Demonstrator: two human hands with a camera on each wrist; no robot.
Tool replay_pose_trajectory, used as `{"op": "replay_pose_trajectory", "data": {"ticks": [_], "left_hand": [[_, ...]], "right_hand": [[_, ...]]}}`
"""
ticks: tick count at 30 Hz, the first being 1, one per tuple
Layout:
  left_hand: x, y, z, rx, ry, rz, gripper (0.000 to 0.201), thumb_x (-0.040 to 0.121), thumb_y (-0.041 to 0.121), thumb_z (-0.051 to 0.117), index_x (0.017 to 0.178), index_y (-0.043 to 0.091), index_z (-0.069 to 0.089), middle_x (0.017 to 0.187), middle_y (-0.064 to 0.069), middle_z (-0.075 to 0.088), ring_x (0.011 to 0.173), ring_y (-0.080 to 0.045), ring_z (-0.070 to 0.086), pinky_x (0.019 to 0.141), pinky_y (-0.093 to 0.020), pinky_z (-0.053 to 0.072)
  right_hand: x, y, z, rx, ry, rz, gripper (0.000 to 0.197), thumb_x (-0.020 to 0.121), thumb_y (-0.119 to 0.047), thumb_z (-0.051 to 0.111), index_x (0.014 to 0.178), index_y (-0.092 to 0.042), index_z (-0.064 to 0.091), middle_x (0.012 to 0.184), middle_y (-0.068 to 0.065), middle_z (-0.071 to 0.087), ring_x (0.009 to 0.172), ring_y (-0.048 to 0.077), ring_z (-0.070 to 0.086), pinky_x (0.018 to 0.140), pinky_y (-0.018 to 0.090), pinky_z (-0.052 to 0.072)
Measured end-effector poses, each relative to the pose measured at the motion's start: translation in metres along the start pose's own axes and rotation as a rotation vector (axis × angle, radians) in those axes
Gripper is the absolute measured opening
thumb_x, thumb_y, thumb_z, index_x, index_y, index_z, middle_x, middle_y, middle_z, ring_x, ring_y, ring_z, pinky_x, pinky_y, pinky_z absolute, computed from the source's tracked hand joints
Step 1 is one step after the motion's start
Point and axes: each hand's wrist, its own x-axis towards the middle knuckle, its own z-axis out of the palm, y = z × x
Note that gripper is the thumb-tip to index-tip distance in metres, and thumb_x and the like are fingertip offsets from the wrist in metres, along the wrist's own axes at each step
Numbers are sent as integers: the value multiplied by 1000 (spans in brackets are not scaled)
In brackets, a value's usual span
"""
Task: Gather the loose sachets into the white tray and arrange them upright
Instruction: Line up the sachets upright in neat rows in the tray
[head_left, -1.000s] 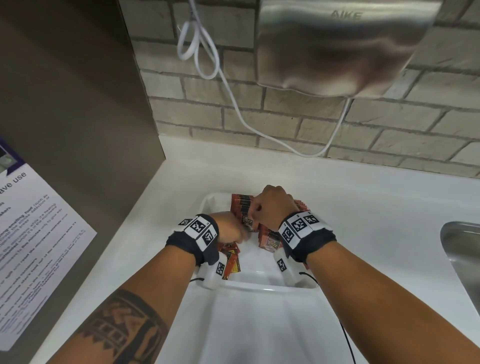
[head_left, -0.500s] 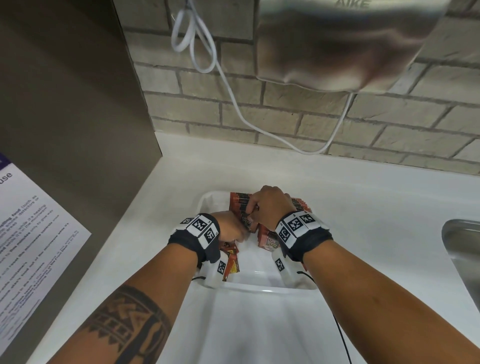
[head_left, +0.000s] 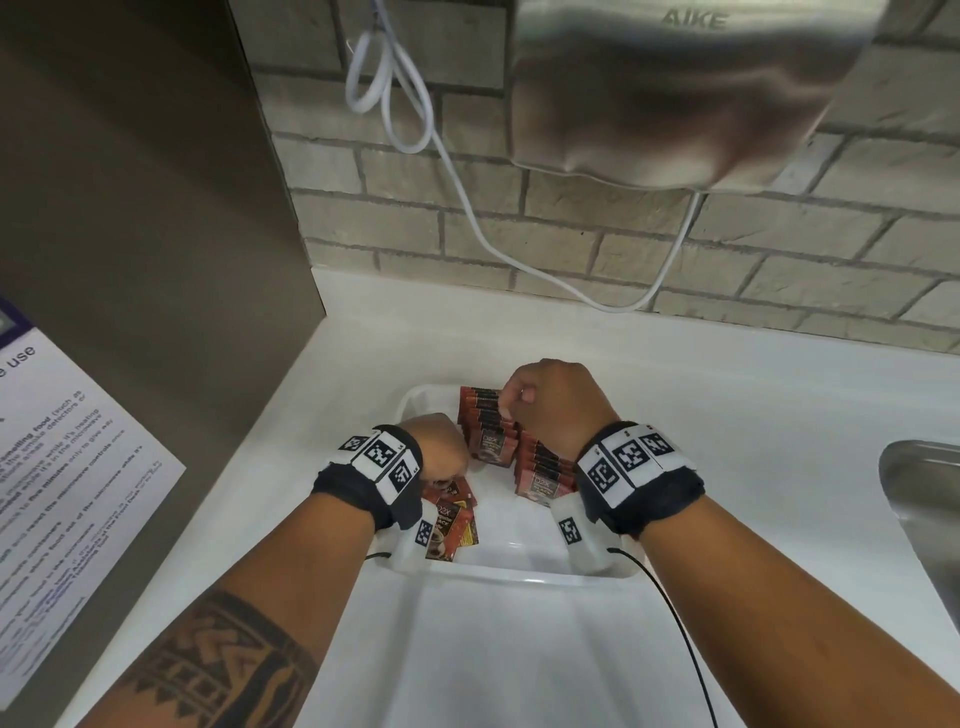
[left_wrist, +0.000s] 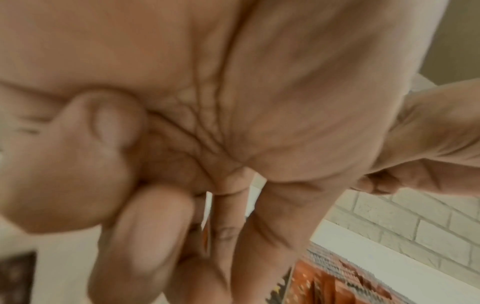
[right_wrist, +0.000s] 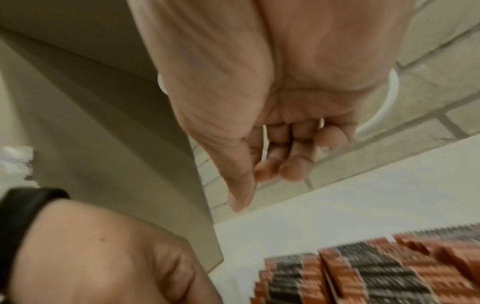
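Two hands are down in a white plastic tray (head_left: 519, 574) that sits on a white counter (head_left: 753, 415). Many red and black paper sachets (head_left: 488, 426) stand upright in rows at the far end of the tray. More of them stand in a second row (head_left: 543, 470), just beside the right wrist. A few loose sachets (head_left: 452, 519) lie flat in the near left corner of the tray, under the left wrist.

The right hand (head_left: 553, 402) is over the far row. Its fingers are curled in, and in the right wrist view the fingertips (right_wrist: 291, 166) are bent toward the palm with nothing between them. The thumb points down toward the sachet tops.

The left hand (head_left: 439, 447) is low, next to the near end of the first row. In the left wrist view its fingers (left_wrist: 155, 222) are curled close together. A thin orange edge shows between them, but I cannot tell if they pinch a sachet.

A shiny metal hand dryer (head_left: 675, 88) hangs on the brick wall, with a white cord (head_left: 467, 208) looping under it.
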Motion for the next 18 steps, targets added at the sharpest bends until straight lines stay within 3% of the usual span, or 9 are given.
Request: {"op": "replay_pose_trajectory", "data": {"ticks": [3,4,6,8,11,12,14,16,18], "left_hand": [[-11,-7,-10,219,62,2,31,96,22,56,122,10,69,125,-8,67,105,-20,64,94,-32,54],[-15,-9,-11,292,72,10,33,97,22,54,124,10,68,128,-8,64,111,-23,62,96,-33,52],[-23,-11,-9,352,81,18,39,95,24,59,132,12,62,135,-7,59,118,-24,58,97,-31,49],[-27,-10,-5,361,81,17,55,90,29,70,140,16,52,138,-5,54,116,-23,58,92,-30,48],[-25,-9,2,362,66,-16,58,87,27,73,140,16,49,129,-4,59,82,-18,62,75,-29,54],[-24,-10,5,378,70,-26,53,89,25,70,138,15,51,127,-5,61,80,-18,63,74,-29,55],[-21,-13,8,428,95,-36,45,92,28,64,134,14,54,126,-5,62,96,-21,65,80,-29,55],[-21,-14,10,456,128,-43,45,92,35,63,132,15,56,125,-4,64,106,-22,64,88,-32,55],[-23,-14,10,465,135,-44,45,91,35,63,131,15,57,124,-4,64,106,-23,64,89,-34,55]], "right_hand": [[-28,-15,-10,34,-96,12,20,94,-20,56,89,-27,74,74,-21,60,71,-1,58,61,15,40],[-36,-19,-7,21,-152,19,19,95,-23,56,90,-27,74,76,-21,62,72,-3,59,62,15,41],[-51,-24,8,5,-284,36,17,96,-32,58,93,-26,74,90,-15,69,82,3,65,76,22,51],[-60,-24,30,-30,-398,83,22,94,-39,60,96,-23,75,100,-8,72,89,8,67,85,30,55],[-64,-23,60,-149,-448,153,28,94,-37,59,105,-14,69,103,1,69,93,17,65,74,28,51],[-63,-23,68,-178,-442,157,27,93,-34,58,104,-11,66,101,3,67,92,19,64,70,27,48],[-60,-24,78,-205,-420,172,20,91,-28,59,99,-10,59,94,5,63,88,22,64,66,28,46],[-55,-25,83,-208,-414,198,27,91,-25,61,110,-8,56,104,8,63,95,25,62,69,29,45],[-49,-26,86,-214,-409,211,40,90,-26,64,123,-6,52,117,10,62,105,26,62,76,30,48]]}}
